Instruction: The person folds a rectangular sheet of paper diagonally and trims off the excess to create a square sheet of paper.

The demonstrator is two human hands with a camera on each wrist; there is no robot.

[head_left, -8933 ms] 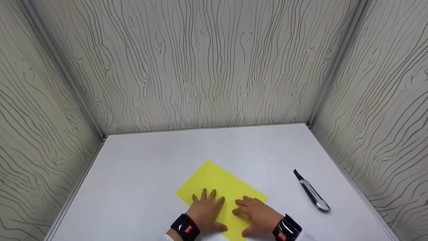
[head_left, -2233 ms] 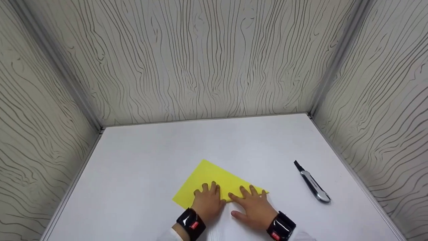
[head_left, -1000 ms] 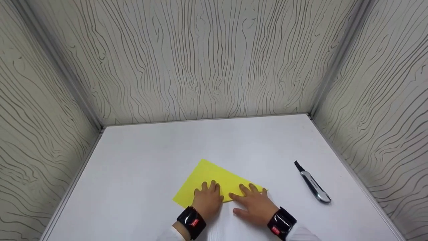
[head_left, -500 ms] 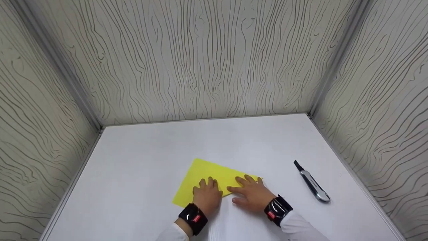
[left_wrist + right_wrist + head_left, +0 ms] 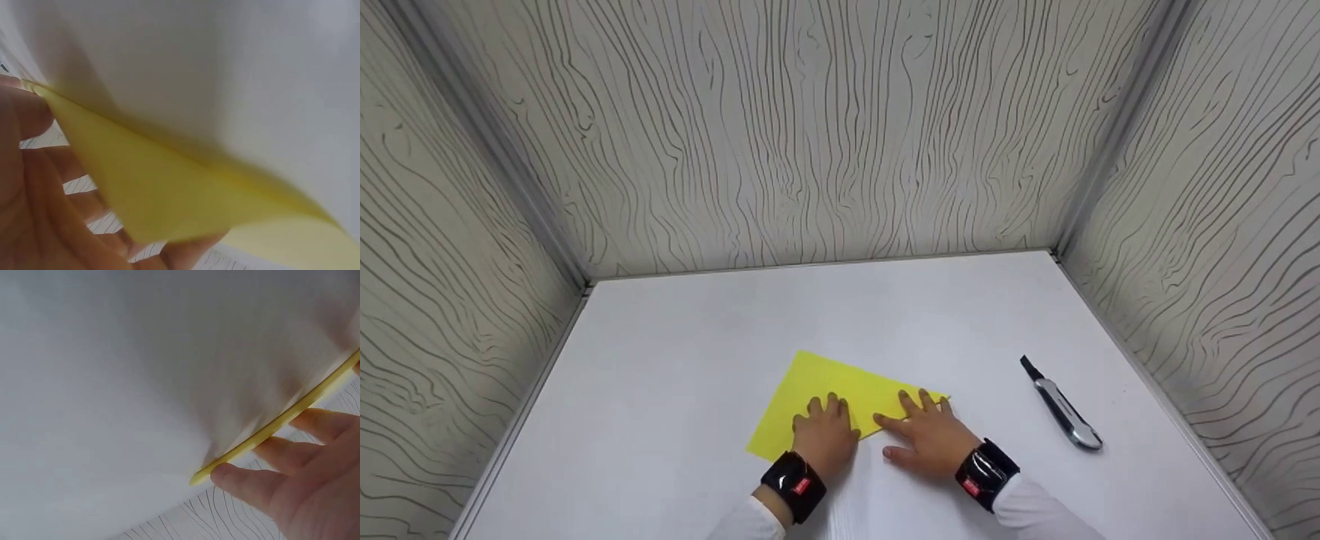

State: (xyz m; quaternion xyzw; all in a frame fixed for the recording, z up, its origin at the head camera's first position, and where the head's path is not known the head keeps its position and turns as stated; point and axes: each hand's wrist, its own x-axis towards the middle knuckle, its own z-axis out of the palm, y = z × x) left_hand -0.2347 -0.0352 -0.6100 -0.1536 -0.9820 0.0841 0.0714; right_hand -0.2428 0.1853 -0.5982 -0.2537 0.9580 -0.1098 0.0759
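Observation:
A yellow sheet of paper (image 5: 836,382) lies folded on the white table in the head view, with its crease along the near right side. My left hand (image 5: 825,442) rests on the near middle of the paper, fingers pointing away from me. In the left wrist view a yellow flap of the paper (image 5: 152,180) lies against my left hand (image 5: 50,214). My right hand (image 5: 926,439) has its fingers spread, the tips pressing along the folded edge near the right corner. From the right wrist, the fold of the paper (image 5: 275,422) shows under the fingertips of my right hand (image 5: 304,467).
A utility knife (image 5: 1065,412), silver and black, lies to the right of the paper, apart from both hands. Pale wood-patterned panels (image 5: 840,135) enclose the white table (image 5: 675,360) at the back and both sides.
The paper lay unfolded 8.9 seconds ago and is now folded along its near side. Over the last second it has turned slightly counterclockwise, its right corner shifting away from me with my right hand.

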